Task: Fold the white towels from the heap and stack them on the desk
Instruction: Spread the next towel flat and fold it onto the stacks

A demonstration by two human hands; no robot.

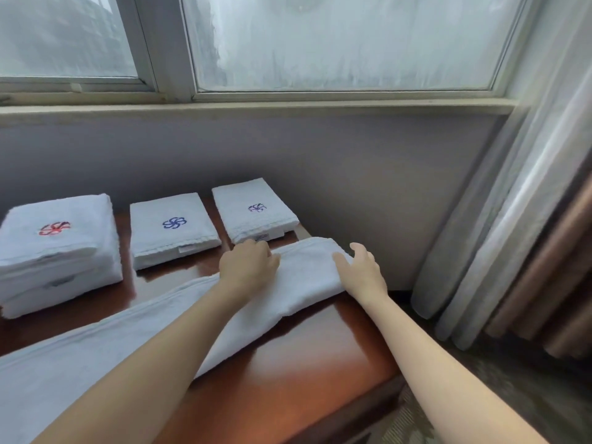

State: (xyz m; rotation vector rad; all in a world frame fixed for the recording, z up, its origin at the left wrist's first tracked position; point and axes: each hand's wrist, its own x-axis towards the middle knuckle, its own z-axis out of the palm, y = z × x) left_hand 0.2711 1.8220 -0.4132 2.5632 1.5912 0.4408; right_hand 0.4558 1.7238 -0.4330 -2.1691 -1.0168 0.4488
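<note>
A long white towel [134,341] lies as a strip across the brown desk [314,354], running from the lower left to the far right corner. My left hand [248,265] lies on the strip's far end, its fingers bent over the far edge. My right hand [362,272] rests flat with straight fingers on the right tip of the same end. Behind them stand three folded piles: a thick pile with a red emblem [59,251], a folded towel with a blue emblem [173,229], and another with a purple emblem [254,211].
A grey wall and a window sill [256,107] rise right behind the desk. Curtains [519,235] hang to the floor on the right, close to the desk's right edge. Patterned carpet [499,379] shows below them.
</note>
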